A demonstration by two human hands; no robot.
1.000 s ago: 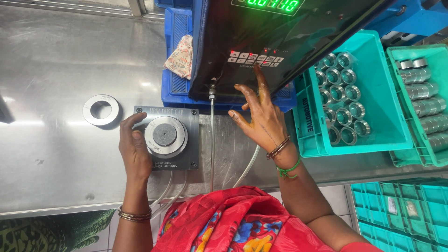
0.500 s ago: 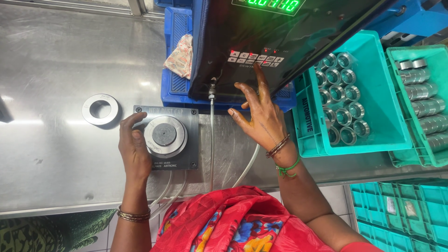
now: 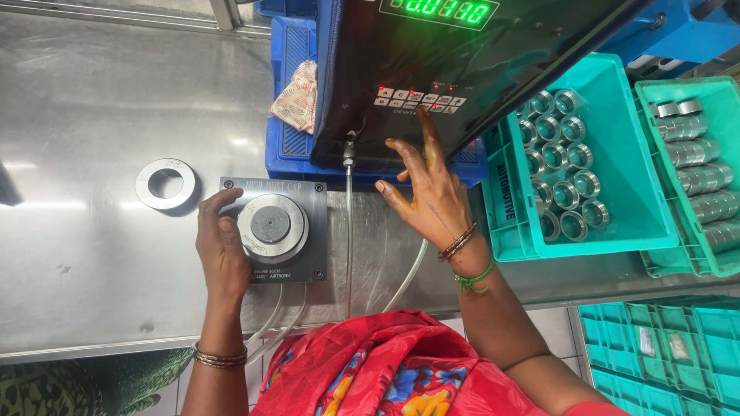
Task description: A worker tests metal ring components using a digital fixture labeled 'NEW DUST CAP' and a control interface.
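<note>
Brushed steel worktop (image 3: 92,92) under bright glare, teal crates (image 3: 663,362) stacked below at right, tiled floor (image 3: 539,320) beneath.

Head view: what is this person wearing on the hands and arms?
Both hands are bare, no gloves. The left hand has thin metal bangles at the wrist. The right hand has thin dark bangles and a green thread band at the wrist. Both forearms are bare; red patterned cloth covers the body.

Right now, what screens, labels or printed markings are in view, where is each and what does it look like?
Digital readout: top centre, green digits on black unit.
Button panel: below it, small white keys, red lights, right hand touching.
Gauge block: under left hand, dark, white lettering.
Teal bin: right, dark printed side.
</note>
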